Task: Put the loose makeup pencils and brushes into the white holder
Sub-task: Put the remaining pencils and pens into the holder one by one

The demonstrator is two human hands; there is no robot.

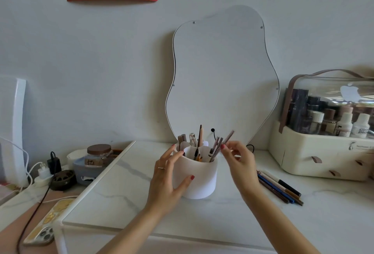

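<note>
The white holder (199,179) stands upright in the middle of the white marble table (222,219), with several pencils and brushes (199,144) standing in its compartments. My left hand (169,175) wraps around the holder's left side. My right hand (239,157) is at the holder's right rim, its fingertips pinching a thin brown pencil (227,139) that leans in the front right compartment. Several loose pencils (278,187) lie together on the table to the right of the holder.
A wavy mirror (222,75) leans on the wall behind the holder. A cream cosmetics case (323,148) with bottles sits at the right. To the left are a jar (99,153), chargers, cables and a phone (43,231).
</note>
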